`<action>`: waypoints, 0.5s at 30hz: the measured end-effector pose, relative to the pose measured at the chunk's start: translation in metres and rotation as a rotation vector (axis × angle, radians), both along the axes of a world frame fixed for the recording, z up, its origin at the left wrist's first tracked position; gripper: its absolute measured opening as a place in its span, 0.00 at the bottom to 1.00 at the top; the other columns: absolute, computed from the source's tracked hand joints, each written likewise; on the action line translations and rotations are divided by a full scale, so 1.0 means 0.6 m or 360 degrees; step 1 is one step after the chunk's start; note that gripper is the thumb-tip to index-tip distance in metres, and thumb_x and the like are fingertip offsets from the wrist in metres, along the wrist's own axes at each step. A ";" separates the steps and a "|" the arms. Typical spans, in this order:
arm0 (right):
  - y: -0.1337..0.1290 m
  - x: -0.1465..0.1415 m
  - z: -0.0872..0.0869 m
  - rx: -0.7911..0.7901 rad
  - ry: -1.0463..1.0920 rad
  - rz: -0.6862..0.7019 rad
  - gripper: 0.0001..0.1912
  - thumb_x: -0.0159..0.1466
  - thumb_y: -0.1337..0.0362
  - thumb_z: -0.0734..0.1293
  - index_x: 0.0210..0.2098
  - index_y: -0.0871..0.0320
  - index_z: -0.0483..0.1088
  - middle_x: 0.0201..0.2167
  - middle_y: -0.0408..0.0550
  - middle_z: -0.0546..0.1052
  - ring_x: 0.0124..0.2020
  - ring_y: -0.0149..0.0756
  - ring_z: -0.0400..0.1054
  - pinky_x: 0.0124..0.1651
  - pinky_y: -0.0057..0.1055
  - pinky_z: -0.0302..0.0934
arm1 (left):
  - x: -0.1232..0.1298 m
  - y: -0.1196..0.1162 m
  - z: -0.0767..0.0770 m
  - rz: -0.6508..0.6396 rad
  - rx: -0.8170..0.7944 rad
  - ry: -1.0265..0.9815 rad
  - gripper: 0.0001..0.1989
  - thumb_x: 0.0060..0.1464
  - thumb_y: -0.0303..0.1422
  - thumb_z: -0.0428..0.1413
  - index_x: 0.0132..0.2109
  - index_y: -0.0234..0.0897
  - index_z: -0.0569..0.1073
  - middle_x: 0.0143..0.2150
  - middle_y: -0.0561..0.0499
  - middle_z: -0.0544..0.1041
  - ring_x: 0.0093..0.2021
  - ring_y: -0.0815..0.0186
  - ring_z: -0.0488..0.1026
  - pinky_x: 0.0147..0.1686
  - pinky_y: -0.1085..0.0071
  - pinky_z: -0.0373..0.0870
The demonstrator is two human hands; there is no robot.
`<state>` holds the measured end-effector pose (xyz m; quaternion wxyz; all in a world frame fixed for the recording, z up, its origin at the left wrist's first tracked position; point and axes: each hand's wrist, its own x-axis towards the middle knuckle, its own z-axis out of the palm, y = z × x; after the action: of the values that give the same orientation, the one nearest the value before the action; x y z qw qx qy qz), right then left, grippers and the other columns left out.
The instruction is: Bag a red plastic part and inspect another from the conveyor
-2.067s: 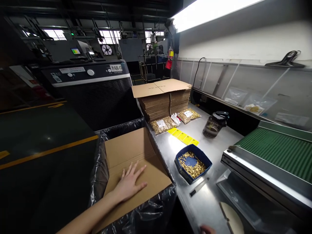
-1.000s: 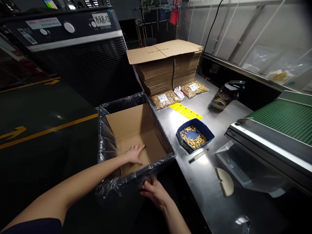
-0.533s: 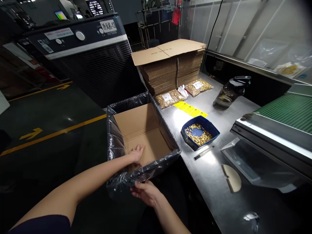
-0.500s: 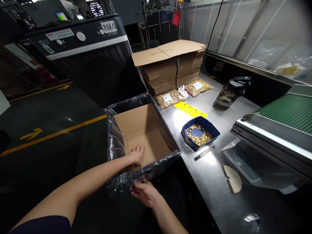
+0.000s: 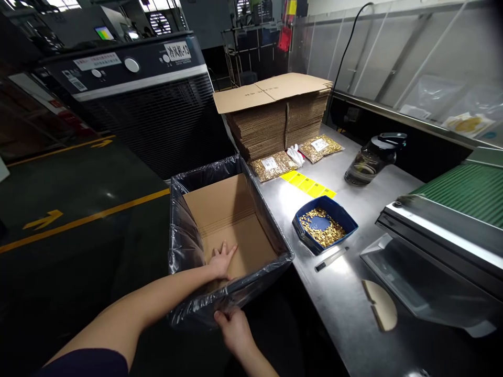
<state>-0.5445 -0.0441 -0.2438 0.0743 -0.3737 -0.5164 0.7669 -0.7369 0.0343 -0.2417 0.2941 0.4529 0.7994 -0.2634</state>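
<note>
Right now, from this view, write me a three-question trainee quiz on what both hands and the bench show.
1. True or false: the left hand rests flat inside the cardboard box.
2. What does the right hand grip?
A. the pen
B. the black plastic bag at the box's near edge
C. the water bottle
3. Fill in: the blue tray of small gold parts sits on the metal ____.

Key: 1 true; 2 B; 3 table.
</note>
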 end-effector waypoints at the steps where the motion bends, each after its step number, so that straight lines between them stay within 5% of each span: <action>1: 0.000 0.001 0.000 0.0044 -0.0028 0.0030 0.17 0.62 0.48 0.71 0.38 0.54 0.82 0.40 0.52 0.84 0.48 0.52 0.76 0.51 0.37 0.64 | 0.001 0.003 -0.003 0.0004 -0.0002 0.0004 0.70 0.41 0.41 0.75 0.77 0.51 0.35 0.79 0.31 0.29 0.73 0.24 0.47 0.65 0.41 0.60; 6: -0.002 0.013 0.001 0.0166 -0.0134 0.0174 0.18 0.64 0.48 0.70 0.32 0.56 0.81 0.34 0.52 0.83 0.41 0.49 0.77 0.45 0.34 0.64 | -0.012 0.049 0.003 -0.0017 0.0101 -0.0039 0.43 0.60 0.46 0.62 0.75 0.44 0.53 0.77 0.37 0.50 0.72 0.37 0.54 0.65 0.35 0.58; 8: -0.002 0.019 0.002 0.0185 -0.0149 0.0205 0.20 0.64 0.46 0.69 0.30 0.56 0.81 0.32 0.52 0.83 0.39 0.48 0.78 0.43 0.34 0.63 | -0.028 0.085 0.012 -0.0034 0.0215 -0.0062 0.39 0.62 0.47 0.60 0.73 0.44 0.55 0.76 0.39 0.52 0.73 0.39 0.53 0.66 0.36 0.57; 15: -0.002 0.020 -0.013 0.0196 -0.0230 0.0157 0.19 0.63 0.45 0.70 0.37 0.53 0.82 0.38 0.53 0.84 0.45 0.53 0.77 0.47 0.36 0.65 | -0.063 0.185 -0.005 0.0122 0.0287 -0.0073 0.62 0.47 0.54 0.67 0.77 0.54 0.37 0.80 0.39 0.28 0.75 0.23 0.33 0.59 0.26 0.61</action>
<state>-0.5324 -0.0453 -0.2513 0.0219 -0.3969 -0.5844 0.7075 -0.7745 0.1452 -0.2447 0.2802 0.4524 0.8297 -0.1685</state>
